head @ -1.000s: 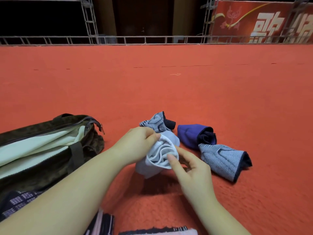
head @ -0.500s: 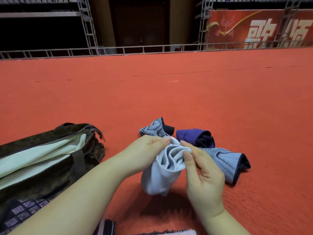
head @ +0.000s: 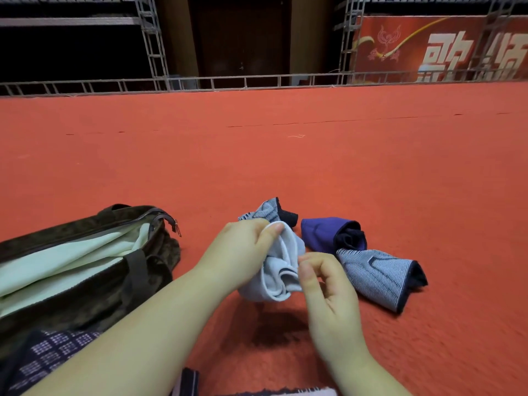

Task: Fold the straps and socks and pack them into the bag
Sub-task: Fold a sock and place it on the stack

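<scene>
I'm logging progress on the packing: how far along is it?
Three folded sock bundles lie on the red carpet. In hand: the left hand grips a pale sock; the right hand fingers its edge. Left: packing them into the open bag.

Pale sock (head: 281, 267) soft knit; carpet (head: 285, 167) rough matt; bag (head: 85, 281) velvety cloth.
</scene>
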